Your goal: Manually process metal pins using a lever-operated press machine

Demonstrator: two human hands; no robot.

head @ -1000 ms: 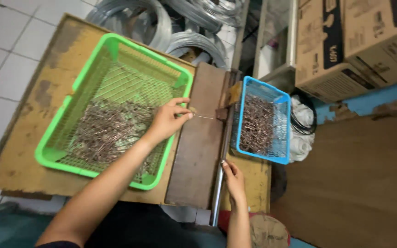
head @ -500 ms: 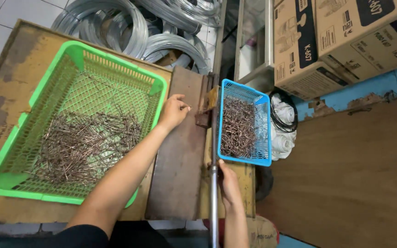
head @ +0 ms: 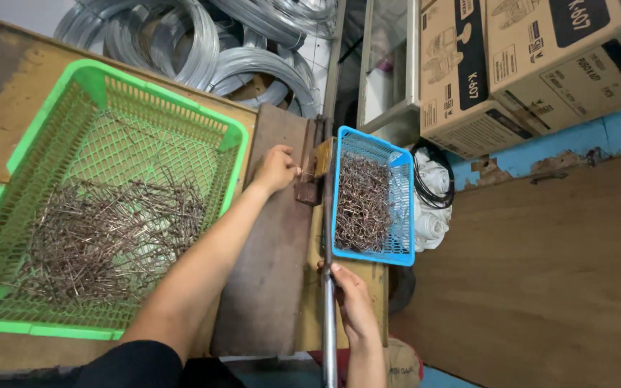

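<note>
Two plastic mesh baskets sit on the worn wooden table [head: 8, 86]. The large green plastic basket [head: 102, 79] at left holds a loose heap of straight brown metal wire pieces [head: 102, 237], too many to count. The left hand [head: 276, 169] has its fingers pinched together at the rusty metal bending jig [head: 310, 172]. The small blue plastic basket [head: 400, 215] holds a pile of bent wire pieces [head: 361, 205]. The right hand [head: 350, 294] is wrapped around the long grey metal lever bar [head: 328, 338].
</note>
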